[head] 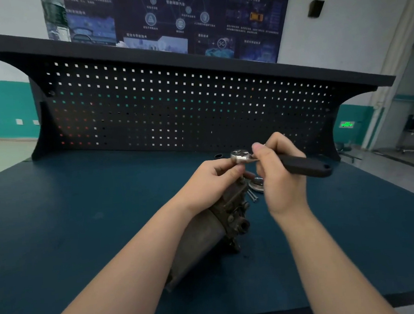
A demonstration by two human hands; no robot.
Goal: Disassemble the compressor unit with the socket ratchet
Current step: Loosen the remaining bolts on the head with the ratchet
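Note:
The grimy compressor unit (213, 231) lies on the blue bench, its bolted end pointing away from me. The socket ratchet (298, 164) has a chrome head and a black handle and is held above that end. My right hand (281, 176) grips the handle near the head, thumb up. My left hand (214, 180) pinches at the underside of the chrome head, where the socket sits; the socket itself is hidden by my fingers. My left forearm covers part of the compressor body.
Two loose bolts (252, 197) and a round metal cap (257, 184) lie on the bench just right of the compressor. A dark pegboard (173, 105) with a shelf on top stands along the bench's far edge. The blue benchtop (83, 213) extends left and right.

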